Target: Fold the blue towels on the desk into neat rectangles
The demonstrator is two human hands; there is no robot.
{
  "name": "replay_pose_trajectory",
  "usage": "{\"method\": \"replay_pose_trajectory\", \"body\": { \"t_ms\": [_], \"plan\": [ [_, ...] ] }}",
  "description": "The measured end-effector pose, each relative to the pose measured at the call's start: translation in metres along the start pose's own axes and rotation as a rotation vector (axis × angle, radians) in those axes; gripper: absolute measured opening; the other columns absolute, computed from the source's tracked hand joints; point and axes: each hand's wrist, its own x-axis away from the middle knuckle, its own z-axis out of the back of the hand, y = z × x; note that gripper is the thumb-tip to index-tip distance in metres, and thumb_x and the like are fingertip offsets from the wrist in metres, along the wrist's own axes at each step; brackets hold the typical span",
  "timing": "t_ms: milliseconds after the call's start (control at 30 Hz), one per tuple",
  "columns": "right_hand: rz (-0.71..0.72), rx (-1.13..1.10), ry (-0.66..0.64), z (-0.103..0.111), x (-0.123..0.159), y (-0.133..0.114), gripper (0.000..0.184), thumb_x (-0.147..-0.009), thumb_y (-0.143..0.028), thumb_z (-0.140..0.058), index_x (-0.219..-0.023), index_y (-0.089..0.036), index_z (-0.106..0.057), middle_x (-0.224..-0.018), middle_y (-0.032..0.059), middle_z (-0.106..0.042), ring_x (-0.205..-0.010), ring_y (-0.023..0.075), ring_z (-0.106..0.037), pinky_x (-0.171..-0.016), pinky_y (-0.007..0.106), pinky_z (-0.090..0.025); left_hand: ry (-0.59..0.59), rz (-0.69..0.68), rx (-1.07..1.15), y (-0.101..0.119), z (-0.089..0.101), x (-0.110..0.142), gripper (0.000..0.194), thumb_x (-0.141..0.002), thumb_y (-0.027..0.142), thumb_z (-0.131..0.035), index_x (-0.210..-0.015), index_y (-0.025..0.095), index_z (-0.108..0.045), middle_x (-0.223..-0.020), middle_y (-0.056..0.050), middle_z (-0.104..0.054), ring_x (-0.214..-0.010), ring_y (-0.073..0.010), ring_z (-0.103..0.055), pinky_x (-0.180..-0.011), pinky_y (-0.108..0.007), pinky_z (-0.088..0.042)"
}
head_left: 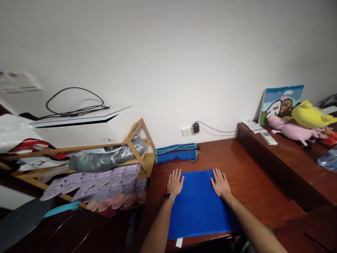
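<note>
Two hands (175, 183), one blue cloth (200, 205) and one watch (169, 197) are seen. One pink toy (293, 131), one yellow toy (309, 115), one picture (276, 103), one remote (269, 138), one white box (79, 136) and one black plug (196, 128) are seen too.

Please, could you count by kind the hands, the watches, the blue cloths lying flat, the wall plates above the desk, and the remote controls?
Hands: 2 (left hand, right hand)
Watch: 1
Flat blue cloth: 1
Wall plates: 2 (left plate, right plate)
Remote control: 1
Total: 7
</note>
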Motion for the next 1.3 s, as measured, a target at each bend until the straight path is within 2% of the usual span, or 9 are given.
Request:
{"method": "replay_pose_trajectory", "body": {
  "t_ms": [200, 333, 633, 700, 800, 900, 1000, 1100, 1300],
  "plan": [
    [0.128, 0.083, 0.036, 0.012, -0.004, -0.010, 0.071, -0.102, -0.040, -0.024, -0.167, -0.009, -0.021, -0.174, 0.0104, -0.016, -0.162, 0.0231, -0.008, -0.130, 0.045, 0.002, 0.007, -0.023, -0.019, 0.005, 0.003, 0.004, 0.062, -0.108, 0.046, -0.023, -0.164, 0.022, -0.033, -0.170, -0.008, -0.034, -0.159, -0.0250, -0.026, -0.129, -0.048, -0.024],
    [0.170, 0.045, -0.048, 0.018, -0.013, -0.020, 0.071, -0.100, -0.034, -0.030, -0.166, -0.009, -0.025, -0.174, 0.0111, -0.017, -0.162, 0.0227, -0.012, -0.130, 0.042, -0.005, 0.030, -0.034, -0.040, 0.006, 0.003, 0.008, 0.059, -0.108, 0.044, -0.025, -0.161, 0.024, -0.039, -0.170, -0.008, -0.036, -0.158, -0.0255, -0.028, -0.128, -0.047, -0.026],
    [0.145, -0.025, -0.005, 0.007, -0.009, -0.020, 0.072, -0.105, -0.049, -0.019, -0.166, -0.012, -0.023, -0.174, 0.0091, -0.020, -0.162, 0.0213, -0.011, -0.131, 0.041, -0.005, 0.047, -0.033, -0.038, 0.006, 0.008, 0.013, 0.059, -0.107, 0.043, -0.027, -0.162, 0.023, -0.037, -0.168, -0.009, -0.038, -0.158, -0.0271, -0.030, -0.129, -0.051, -0.024],
    [0.152, -0.030, -0.004, 0.007, -0.009, -0.019, 0.072, -0.105, -0.049, -0.019, -0.166, -0.012, -0.024, -0.174, 0.0089, -0.020, -0.162, 0.0212, -0.011, -0.131, 0.041, -0.005, 0.109, -0.089, -0.018, 0.023, 0.009, 0.010, 0.059, -0.108, 0.041, -0.027, -0.163, 0.024, -0.035, -0.168, -0.008, -0.038, -0.158, -0.0266, -0.029, -0.130, -0.051, -0.023],
    [0.165, -0.025, -0.008, 0.008, -0.010, -0.019, 0.072, -0.105, -0.048, -0.019, -0.166, -0.010, -0.024, -0.173, 0.0093, -0.021, -0.162, 0.0218, -0.012, -0.131, 0.042, -0.005, 0.151, -0.244, 0.033, 0.067, 0.000, 0.008, 0.059, -0.108, 0.042, -0.027, -0.164, 0.026, -0.031, -0.170, -0.006, -0.036, -0.159, -0.0251, -0.027, -0.130, -0.051, -0.024],
    [0.170, -0.018, -0.019, 0.008, -0.010, -0.017, 0.071, -0.105, -0.046, -0.019, -0.165, -0.010, -0.026, -0.173, 0.0094, -0.021, -0.162, 0.0219, -0.012, -0.131, 0.042, -0.006, 0.096, -0.355, 0.078, 0.112, -0.016, 0.007, 0.058, -0.109, 0.044, -0.027, -0.164, 0.027, -0.031, -0.170, -0.006, -0.036, -0.158, -0.0247, -0.028, -0.129, -0.052, -0.025],
    [0.170, -0.020, -0.021, 0.007, -0.011, -0.016, 0.070, -0.105, -0.045, -0.020, -0.166, -0.011, -0.026, -0.173, 0.0088, -0.021, -0.162, 0.0212, -0.011, -0.131, 0.042, -0.007, 0.034, -0.349, 0.098, 0.129, -0.029, 0.007, 0.057, -0.109, 0.043, -0.023, -0.163, 0.028, -0.034, -0.170, -0.004, -0.037, -0.158, -0.0233, -0.029, -0.129, -0.050, -0.026],
    [0.165, -0.028, -0.011, 0.004, -0.012, -0.015, 0.071, -0.105, -0.048, -0.018, -0.166, -0.012, -0.024, -0.173, 0.0082, -0.021, -0.162, 0.0206, -0.011, -0.131, 0.042, -0.007, 0.039, -0.277, 0.084, 0.105, -0.028, 0.007, 0.058, -0.109, 0.043, -0.023, -0.164, 0.029, -0.033, -0.170, -0.004, -0.036, -0.158, -0.0231, -0.028, -0.129, -0.050, -0.025],
    [0.158, -0.026, -0.009, 0.002, -0.013, -0.014, 0.072, -0.105, -0.051, -0.018, -0.167, -0.013, -0.023, -0.174, 0.0084, -0.020, -0.162, 0.0210, -0.010, -0.131, 0.042, -0.006, 0.028, -0.055, 0.003, 0.006, -0.006, 0.008, 0.062, -0.107, 0.046, -0.023, -0.165, 0.024, -0.031, -0.169, -0.007, -0.037, -0.158, -0.0259, -0.029, -0.128, -0.050, -0.025]
  ]
}}
